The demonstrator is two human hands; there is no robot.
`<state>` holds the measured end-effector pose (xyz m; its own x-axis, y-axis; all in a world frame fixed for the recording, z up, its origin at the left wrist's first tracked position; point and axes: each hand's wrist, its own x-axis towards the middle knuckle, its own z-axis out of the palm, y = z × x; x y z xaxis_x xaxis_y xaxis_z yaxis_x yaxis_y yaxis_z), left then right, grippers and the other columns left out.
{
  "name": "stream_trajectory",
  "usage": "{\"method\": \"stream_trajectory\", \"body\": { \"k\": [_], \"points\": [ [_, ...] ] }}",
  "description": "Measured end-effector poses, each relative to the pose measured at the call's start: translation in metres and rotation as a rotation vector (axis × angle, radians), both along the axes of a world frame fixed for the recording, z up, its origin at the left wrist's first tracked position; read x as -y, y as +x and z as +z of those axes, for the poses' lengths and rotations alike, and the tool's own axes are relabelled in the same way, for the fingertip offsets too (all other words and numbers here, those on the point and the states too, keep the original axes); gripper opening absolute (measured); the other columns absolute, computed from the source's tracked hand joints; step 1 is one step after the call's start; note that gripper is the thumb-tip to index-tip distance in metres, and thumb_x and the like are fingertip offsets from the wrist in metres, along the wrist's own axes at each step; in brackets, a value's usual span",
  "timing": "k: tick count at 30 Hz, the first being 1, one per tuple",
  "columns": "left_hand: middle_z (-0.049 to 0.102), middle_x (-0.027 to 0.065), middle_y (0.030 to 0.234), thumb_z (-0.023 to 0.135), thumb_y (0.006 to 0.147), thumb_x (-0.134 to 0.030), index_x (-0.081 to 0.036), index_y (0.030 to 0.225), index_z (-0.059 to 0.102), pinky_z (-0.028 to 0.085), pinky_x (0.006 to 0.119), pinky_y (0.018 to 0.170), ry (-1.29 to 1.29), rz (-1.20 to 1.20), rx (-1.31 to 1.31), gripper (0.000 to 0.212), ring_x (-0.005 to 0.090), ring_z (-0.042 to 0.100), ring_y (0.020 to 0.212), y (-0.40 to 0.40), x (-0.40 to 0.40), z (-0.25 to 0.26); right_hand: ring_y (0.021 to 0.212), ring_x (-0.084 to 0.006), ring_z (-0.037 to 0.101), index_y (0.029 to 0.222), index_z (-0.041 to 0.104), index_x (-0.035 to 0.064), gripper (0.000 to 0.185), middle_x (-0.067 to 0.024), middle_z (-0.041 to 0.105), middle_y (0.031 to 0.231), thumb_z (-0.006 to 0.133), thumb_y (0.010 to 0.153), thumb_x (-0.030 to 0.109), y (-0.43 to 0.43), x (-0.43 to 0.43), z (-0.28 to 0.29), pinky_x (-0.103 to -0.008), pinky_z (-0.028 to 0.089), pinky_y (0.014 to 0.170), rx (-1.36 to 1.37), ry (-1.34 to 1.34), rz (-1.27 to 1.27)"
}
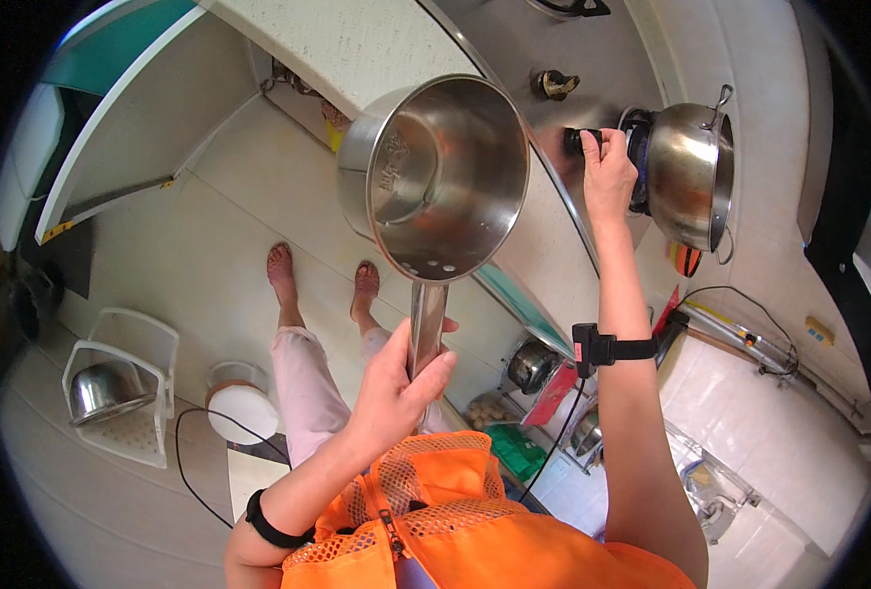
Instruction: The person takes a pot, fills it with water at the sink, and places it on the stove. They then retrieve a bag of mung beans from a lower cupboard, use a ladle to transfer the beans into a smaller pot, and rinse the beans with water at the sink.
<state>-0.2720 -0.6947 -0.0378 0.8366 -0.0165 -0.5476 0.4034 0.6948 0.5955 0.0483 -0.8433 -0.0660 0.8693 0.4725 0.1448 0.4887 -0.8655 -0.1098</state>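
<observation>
My left hand point(406, 383) grips the metal handle of a stainless steel saucepan point(446, 184), held up in front of me. The saucepan's open top faces the camera; it looks empty apart from a few drops or rivets near the handle. My right hand point(607, 171) reaches over the counter, with thumb and fingers closed on a black stove knob point(581, 141). Just beyond that hand, a two-handled steel pot point(686, 177) stands on a burner, with a bluish glow beneath it. Another stove knob point(555, 85) is on the steel stove top point(509, 44).
The counter edge point(564, 202) runs between me and the stove. A white plastic chair point(122, 375) holding a steel bowl point(111, 392) stands at the lower left. An open cabinet door point(141, 110) juts out at upper left. A black cable point(564, 427) hangs from my right wrist strap.
</observation>
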Motion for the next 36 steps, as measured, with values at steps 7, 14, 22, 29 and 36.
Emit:
{"method": "stream_trajectory", "body": {
  "k": [7,14,22,29,36],
  "points": [
    [0.047,-0.0022,0.070,0.053,0.088,-0.009,-0.002,0.116,0.045,0.036,0.021,0.054,-0.041,0.104,-0.030,0.029,0.0044,0.042,0.059,-0.036,0.009,-0.004,0.055,-0.0169,0.054,0.105,0.047,0.0017,0.027,-0.0075,0.053,0.060,0.059,0.086,0.017,-0.107,-0.018,0.008,-0.0280,0.044,0.056,-0.142,0.349,-0.026],
    [0.050,0.0013,0.072,0.053,0.086,-0.008,0.000,0.112,0.043,0.038,0.021,0.050,0.031,0.437,-0.271,0.028,0.0067,0.046,0.056,-0.087,0.035,-0.042,0.059,-0.0238,0.060,0.100,0.053,0.0055,0.019,-0.0104,0.059,0.070,0.058,0.082,0.009,-0.237,-0.007,-0.066,-0.0317,0.048,0.054,-0.701,0.205,0.493],
    [0.050,0.0010,0.067,0.059,0.084,-0.014,0.003,0.108,0.047,0.041,0.023,0.050,-0.011,0.191,-0.432,0.031,0.0088,0.049,0.051,-0.114,0.046,-0.167,0.075,-0.0275,0.061,0.101,0.053,0.0039,0.021,-0.0136,0.062,0.080,0.057,0.083,0.014,-0.233,0.023,-0.181,-0.0360,0.047,0.068,-1.076,0.000,0.233],
    [0.053,0.0026,0.068,0.060,0.083,-0.014,0.004,0.109,0.047,0.041,0.023,0.044,0.058,0.012,-0.384,0.034,0.0104,0.052,0.047,-0.102,0.044,-0.260,0.077,-0.0230,0.062,0.099,0.058,0.0041,0.022,-0.0106,0.064,0.084,0.059,0.080,0.016,-0.221,0.059,-0.295,-0.0318,0.048,0.072,-1.074,-0.029,0.141],
    [0.051,0.0035,0.070,0.058,0.083,-0.013,0.004,0.102,0.049,0.041,0.024,0.049,-0.072,0.233,-0.401,0.027,0.0120,0.052,0.052,-0.081,0.028,-0.289,0.079,-0.0197,0.062,0.097,0.059,0.0046,0.023,-0.0082,0.064,0.086,0.063,0.078,0.018,-0.215,0.058,-0.370,-0.0292,0.048,0.073,-1.074,0.110,0.021]
  ]
}}
